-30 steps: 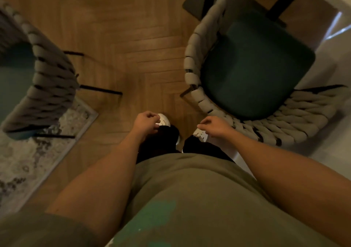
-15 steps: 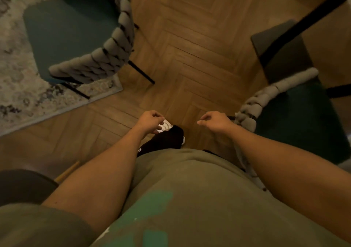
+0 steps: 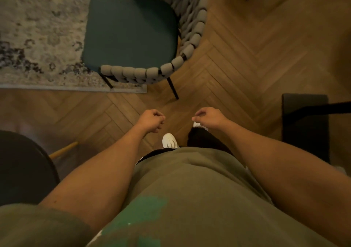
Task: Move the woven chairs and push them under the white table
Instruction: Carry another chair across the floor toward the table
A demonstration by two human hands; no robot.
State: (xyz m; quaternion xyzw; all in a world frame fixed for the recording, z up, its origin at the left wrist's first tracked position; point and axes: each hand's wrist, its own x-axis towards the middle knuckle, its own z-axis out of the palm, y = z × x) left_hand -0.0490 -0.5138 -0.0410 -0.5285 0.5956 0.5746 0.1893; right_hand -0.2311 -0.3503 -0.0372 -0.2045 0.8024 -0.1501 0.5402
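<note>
One woven chair (image 3: pixel 152 38) stands at the far side, left of centre: thick grey rope loops form its curved back, the rounded-square seat is smooth dark green, the legs thin and black. Its front sits on a mottled, low-pile rug (image 3: pixel 38 28), its back legs on herringbone wood flooring (image 3: pixel 247 57). Both hands hang nearer, well apart from it: the left hand (image 3: pixel 151 120) and right hand (image 3: pixel 209 117) are loosely curled, holding nothing.

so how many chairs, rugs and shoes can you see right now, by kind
woven chairs: 1, chair
rugs: 1, rug
white shoes: 2, left shoe, right shoe partly hidden
total: 4
</note>
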